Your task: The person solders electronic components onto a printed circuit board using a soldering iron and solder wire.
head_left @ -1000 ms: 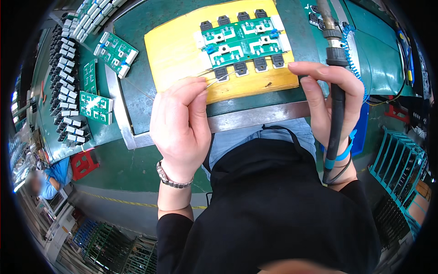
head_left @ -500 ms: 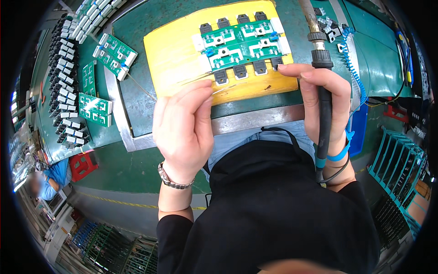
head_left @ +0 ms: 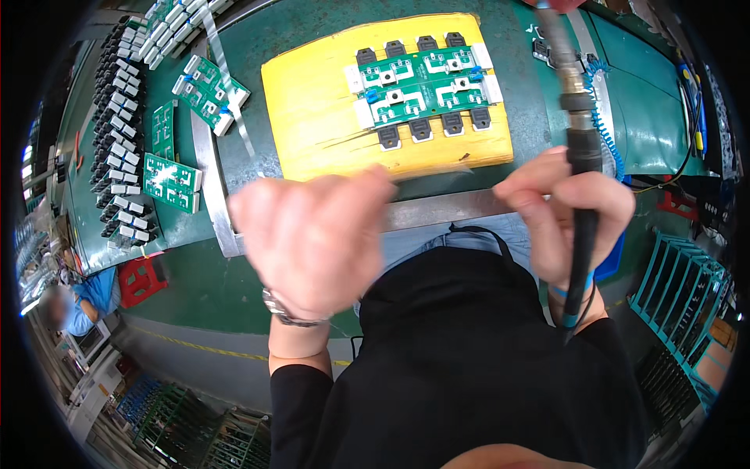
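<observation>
Soldering iron (head_left: 580, 156) gripped in the right hand (head_left: 566, 215) at the desk's near edge, left hand (head_left: 312, 238) blurred, grasp unclear, green circuit board (head_left: 422, 86) on yellow pad (head_left: 320, 117), green desk (head_left: 266, 47), more boards (head_left: 207, 90) toward the left edge.

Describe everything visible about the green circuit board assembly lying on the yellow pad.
The green circuit board assembly lies flat near the far right part of the yellow pad, slightly tilted. It looks like joined green panels with white markings, small blue parts, white blocks at its ends, and rows of black square components along both long edges. Neither hand touches it; only the pad does.
</observation>
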Available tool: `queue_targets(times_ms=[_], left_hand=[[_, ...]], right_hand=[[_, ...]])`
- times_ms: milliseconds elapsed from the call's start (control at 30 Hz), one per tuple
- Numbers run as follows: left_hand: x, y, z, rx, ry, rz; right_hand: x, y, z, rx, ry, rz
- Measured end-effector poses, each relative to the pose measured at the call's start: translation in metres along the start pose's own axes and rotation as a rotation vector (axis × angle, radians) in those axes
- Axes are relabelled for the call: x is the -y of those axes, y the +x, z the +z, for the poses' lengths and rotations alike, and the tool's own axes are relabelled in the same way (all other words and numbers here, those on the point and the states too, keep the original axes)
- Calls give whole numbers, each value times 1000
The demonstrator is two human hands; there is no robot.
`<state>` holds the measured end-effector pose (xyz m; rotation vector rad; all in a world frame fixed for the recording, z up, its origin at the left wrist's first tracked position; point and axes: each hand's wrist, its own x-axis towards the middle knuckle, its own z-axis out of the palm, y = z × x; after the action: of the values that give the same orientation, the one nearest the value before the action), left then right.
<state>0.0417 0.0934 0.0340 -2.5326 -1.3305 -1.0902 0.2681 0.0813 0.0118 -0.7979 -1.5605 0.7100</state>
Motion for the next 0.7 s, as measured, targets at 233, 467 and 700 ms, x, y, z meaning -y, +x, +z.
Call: queue_targets(times_ms=[233, 467, 700], left_hand=[[-13, -6, 4, 99, -165, 131], [0, -4, 13, 43, -122, 89], [-9, -26, 8, 30, -341, -423]], right_hand=[[5, 6, 2, 106, -16, 32], [1, 5, 4, 80, 25, 47], [-10, 0, -7, -106, -154, 34]])
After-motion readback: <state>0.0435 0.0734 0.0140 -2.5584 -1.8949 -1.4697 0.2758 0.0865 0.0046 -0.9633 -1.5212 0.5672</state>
